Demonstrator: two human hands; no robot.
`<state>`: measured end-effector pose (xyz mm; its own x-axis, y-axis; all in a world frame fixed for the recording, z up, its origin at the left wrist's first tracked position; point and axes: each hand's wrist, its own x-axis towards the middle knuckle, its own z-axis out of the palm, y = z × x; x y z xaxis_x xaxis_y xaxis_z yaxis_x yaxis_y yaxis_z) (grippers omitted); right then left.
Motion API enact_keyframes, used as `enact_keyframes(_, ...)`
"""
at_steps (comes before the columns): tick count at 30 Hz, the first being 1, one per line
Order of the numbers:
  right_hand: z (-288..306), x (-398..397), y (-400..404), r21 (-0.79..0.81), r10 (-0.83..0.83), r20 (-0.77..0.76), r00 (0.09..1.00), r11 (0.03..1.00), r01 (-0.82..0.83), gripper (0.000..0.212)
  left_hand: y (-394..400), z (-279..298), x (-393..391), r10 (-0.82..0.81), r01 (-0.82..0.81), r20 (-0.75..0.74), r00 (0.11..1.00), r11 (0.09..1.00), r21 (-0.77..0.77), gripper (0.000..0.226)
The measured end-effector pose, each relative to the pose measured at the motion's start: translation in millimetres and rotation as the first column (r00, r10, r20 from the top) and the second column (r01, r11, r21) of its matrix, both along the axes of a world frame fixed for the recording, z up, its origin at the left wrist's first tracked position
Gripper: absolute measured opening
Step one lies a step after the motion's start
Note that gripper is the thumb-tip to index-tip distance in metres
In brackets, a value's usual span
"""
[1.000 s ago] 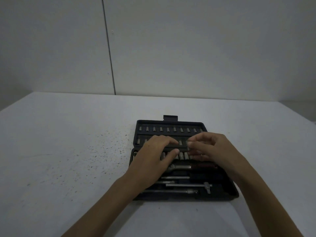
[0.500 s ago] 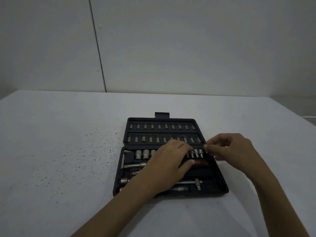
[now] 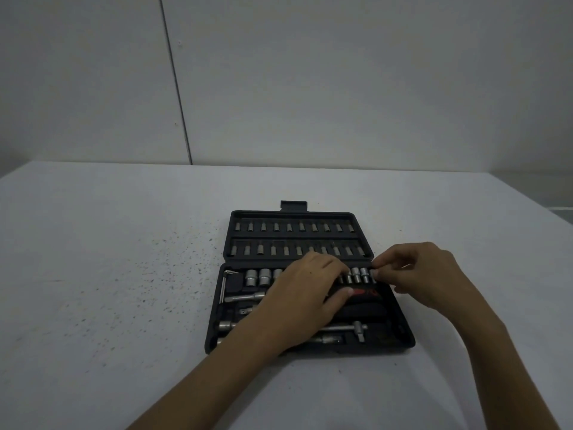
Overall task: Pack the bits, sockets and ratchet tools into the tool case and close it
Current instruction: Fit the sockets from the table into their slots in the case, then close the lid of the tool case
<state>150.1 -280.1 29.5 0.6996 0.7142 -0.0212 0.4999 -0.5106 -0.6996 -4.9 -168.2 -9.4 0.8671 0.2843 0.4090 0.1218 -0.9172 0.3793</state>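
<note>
Case (image 3: 400, 330): lay open and flat on the worktop (image 3: 108, 274), lid half away from the person, latch tab at the far edge
Bits (image 3: 297, 238): stood in two rows in the lid half
Sockets (image 3: 259, 277): sat in a row along the far edge of the near half, big ones at the left, small ones at the right
Ratchet tools (image 3: 344, 329): lay in slots of the near half, partly hidden by the left forearm
Hex key (image 3: 224, 285): lay at the left edge of the near half
Left hand (image 3: 305, 290): lay palm down over the middle of the near half, fingers straight, tips on the socket row, thumb near a red mark; this grip was spread and held nothing
Right hand (image 3: 424, 274): was at the right end of the socket row, fingertips curled and pinched together on a small socket (image 3: 373, 272) there
Worktop: was white, with dark specks left of the case
</note>
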Motion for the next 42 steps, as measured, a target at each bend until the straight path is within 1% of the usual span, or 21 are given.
enact_keyframes(3, -1.9, 0.4, 0.7, -0.008, 0.02, 0.022, 1.0, 1.0, -0.02, 0.006, 0.5, 2.2, -0.9, -0.003, 0.003, 0.01, 1.0, 0.999, -0.032, 0.035)
enact_keyframes(6, -3.7, 2.1, 1.5, 0.06, 0.001, -0.014, 1.0, 0.998, 0.0, 0.002, 6.9, 7.0, -4.4, 0.024, -0.022, 0.036, 0.999, 0.998, -0.062, 0.034)
enact_keyframes(9, -5.9, 5.6, 6.3, 0.109, -0.035, -0.052, 0.998, 0.993, 0.04, 0.002, 22.2, 9.9, -11.5, 0.116, -0.11, 0.072, 0.991, 0.99, -0.084, 0.03)
enact_keyframes(11, -8.6, 7.6, 11.5, 0.137, -0.048, -0.054, 0.997, 0.989, 0.055, 0.007, 35.1, 10.2, -17.2, 0.212, -0.202, 0.108, 0.971, 0.975, -0.093, 0.026)
enact_keyframes(14, -14.9, 10.2, 22.8, 0.164, -0.067, -0.03, 0.997, 0.984, 0.071, 0.019, 58.0, 8.7, -26.4, 0.404, -0.383, 0.158, 0.901, 0.912, -0.148, 0.023)
enact_keyframes(17, -23.4, 12.5, 37.8, 0.136, -0.095, 0.034, 0.995, 0.987, 0.09, 0.031, 83.3, 3.2, -35.9, 0.56, -0.521, 0.17, 0.811, 0.823, -0.226, 0.025)
enact_keyframes(19, -27.7, 12.8, 47.8, 0.142, -0.107, 0.05, 0.993, 0.985, 0.099, 0.032, 98.4, -1.7, -40.7, 0.629, -0.577, 0.125, 0.767, 0.762, -0.294, 0.03)
enact_keyframes(21, -30.1, 11.3, 56.2, 0.15, -0.115, 0.063, 0.991, 0.983, 0.104, 0.031, 110.4, -7.8, -42.0, 0.672, -0.635, 0.023, 0.74, 0.709, -0.307, 0.035)
enact_keyframes(23, -31.7, 10.6, 62.8, 0.148, -0.131, 0.083, 0.988, 0.982, 0.118, 0.03, 118.2, -12.3, -41.4, 0.662, -0.642, -0.026, 0.749, 0.715, -0.274, 0.032)
enact_keyframes(26, -35.0, 12.5, 64.8, 0.155, -0.155, 0.062, 0.986, 0.977, 0.144, 0.028, 121.6, -15.0, -39.9, 0.626, -0.603, 0.003, 0.78, 0.752, -0.266, 0.025)
enact_keyframes(29, -37.4, 15.6, 65.1, 0.19, -0.176, 0.015, 0.984, 0.967, 0.17, 0.03, 122.2, -13.5, -39.3, 0.63, -0.595, 0.03, 0.776, 0.747, -0.296, 0.022)
enact_keyframes(33, -37.5, 18.9, 69.2, 0.201, -0.193, 0.02, 0.981, 0.962, 0.185, 0.029, 127.2, -14.2, -37.1, 0.628, -0.596, 0.015, 0.778, 0.744, -0.303, 0.023)
enact_keyframes(42, -37.2, 29.9, 85.3, 0.203, -0.166, 0.006, 0.986, 0.966, 0.161, 0.024, 144.7, -14.6, -25.6, 0.624, -0.601, 0.001, 0.781, 0.753, -0.269, 0.025)
